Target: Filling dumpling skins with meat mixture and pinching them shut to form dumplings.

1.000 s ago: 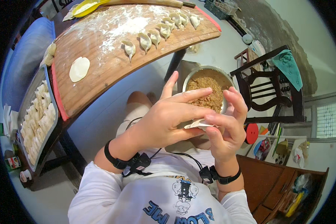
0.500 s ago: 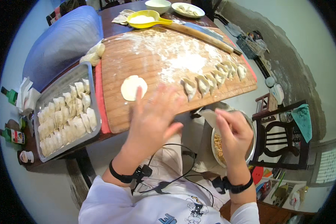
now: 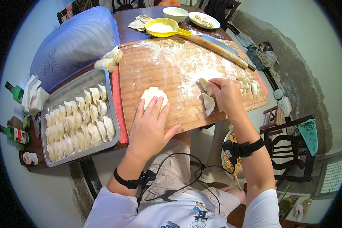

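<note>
My left hand (image 3: 150, 125) lies with its fingers apart on the lower edge of a round dough wrapper (image 3: 154, 95), flat on the wooden board (image 3: 140, 64). Over the board's right part, my right hand (image 3: 227, 95) pinches a folded dumpling (image 3: 205, 86) between thumb and fingers. Just below it, near the board's front edge, rests another dumpling (image 3: 208, 103). More dumplings (image 3: 247, 86) stand in a row to the right, some of them hidden behind my right hand.
On the left, a metal tray (image 3: 115, 110) holds rows of dumplings. Dough pieces (image 3: 110, 60) lie beside a blue mesh cover (image 3: 76, 41). A rolling pin (image 3: 216, 51), yellow sieve (image 3: 163, 32), bowl (image 3: 175, 14) and plate (image 3: 212, 22) are at the back. A filling bowl (image 3: 228, 159) sits below my right forearm.
My right hand has carried the dumpling from above the filling bowl up onto the board beside the row. My left hand has come down onto the wrapper. The view has shifted slightly.
</note>
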Demonstrator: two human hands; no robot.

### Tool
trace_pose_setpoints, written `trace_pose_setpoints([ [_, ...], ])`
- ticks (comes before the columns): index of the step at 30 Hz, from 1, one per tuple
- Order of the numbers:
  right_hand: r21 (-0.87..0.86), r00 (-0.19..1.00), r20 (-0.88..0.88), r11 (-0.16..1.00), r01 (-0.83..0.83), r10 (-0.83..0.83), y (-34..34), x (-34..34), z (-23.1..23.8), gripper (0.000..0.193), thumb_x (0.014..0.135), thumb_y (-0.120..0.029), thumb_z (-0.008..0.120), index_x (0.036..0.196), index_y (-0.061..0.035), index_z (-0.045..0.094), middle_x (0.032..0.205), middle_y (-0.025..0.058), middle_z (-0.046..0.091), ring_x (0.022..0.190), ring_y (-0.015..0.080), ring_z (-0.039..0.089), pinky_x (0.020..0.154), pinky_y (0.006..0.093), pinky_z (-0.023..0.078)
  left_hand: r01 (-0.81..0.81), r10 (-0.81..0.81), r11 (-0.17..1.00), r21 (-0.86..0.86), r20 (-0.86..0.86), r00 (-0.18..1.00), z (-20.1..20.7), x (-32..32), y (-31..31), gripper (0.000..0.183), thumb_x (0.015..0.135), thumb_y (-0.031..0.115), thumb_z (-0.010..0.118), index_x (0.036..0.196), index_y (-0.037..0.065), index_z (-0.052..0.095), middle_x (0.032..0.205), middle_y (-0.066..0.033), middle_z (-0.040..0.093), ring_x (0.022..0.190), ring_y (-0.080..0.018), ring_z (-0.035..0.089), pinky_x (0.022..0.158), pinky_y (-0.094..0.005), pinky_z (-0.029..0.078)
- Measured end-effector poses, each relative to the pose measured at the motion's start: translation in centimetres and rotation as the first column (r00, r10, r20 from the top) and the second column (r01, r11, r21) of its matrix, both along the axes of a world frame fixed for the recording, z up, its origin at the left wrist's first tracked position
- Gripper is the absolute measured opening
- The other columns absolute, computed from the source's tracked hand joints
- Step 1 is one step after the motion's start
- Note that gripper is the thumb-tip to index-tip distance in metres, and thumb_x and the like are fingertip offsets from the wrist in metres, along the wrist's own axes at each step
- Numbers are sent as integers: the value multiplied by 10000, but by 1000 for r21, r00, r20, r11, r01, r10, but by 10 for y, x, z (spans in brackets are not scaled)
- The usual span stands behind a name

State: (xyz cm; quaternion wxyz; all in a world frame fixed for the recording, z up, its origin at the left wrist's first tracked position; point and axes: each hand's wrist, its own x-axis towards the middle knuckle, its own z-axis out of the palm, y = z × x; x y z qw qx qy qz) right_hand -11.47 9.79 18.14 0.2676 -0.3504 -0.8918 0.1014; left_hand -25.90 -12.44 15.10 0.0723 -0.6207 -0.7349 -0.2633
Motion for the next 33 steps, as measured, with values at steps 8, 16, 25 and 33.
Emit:
trace_pose_setpoints([
  [8, -32, 990, -51, 991, -130, 128, -55, -17, 32, 183, 861, -158, 654, 1016, -76, 707, 841, 140, 669, 813, 330, 631, 718, 405, 499, 41, -45, 997, 60, 66, 997, -6, -4, -4, 585, 800, 346, 731, 1224, -25, 574, 1323, -218, 540, 1265, -357, 494, 1080, -501, 355],
  [16, -219, 916, -55, 890, -400, 398, -83, -72, -11, 252, 883, -86, 564, 1106, -23, 664, 1067, 198, 631, 952, 377, 628, 824, 412, 504, 86, -92, 986, 141, 42, 995, 3, -9, -18, 378, 777, 237, 738, 1045, -5, 625, 1166, -164, 621, 1176, -327, 549, 1041, -478, 409],
  [25, -322, 936, -98, 879, -352, 339, -86, -84, -9, 139, 828, -81, 648, 956, -28, 652, 969, 159, 645, 889, 339, 619, 777, 392, 503, -184, 134, 963, 197, 243, 961, -5, -10, -24, 409, 763, 118, 750, 1118, 19, 572, 1245, -172, 584, 1206, -339, 534, 1073, -482, 377],
  [33, 3, 817, -179, 831, -556, 547, -123, 28, 37, 157, 747, -13, 681, 891, -57, 635, 912, 121, 661, 876, 320, 625, 775, 394, 499, 88, -88, 949, 303, -13, 996, 29, 22, -13, 374, 750, 114, 715, 1113, 74, 635, 1105, -77, 663, 1196, -265, 575, 1123, -579, 257],
])
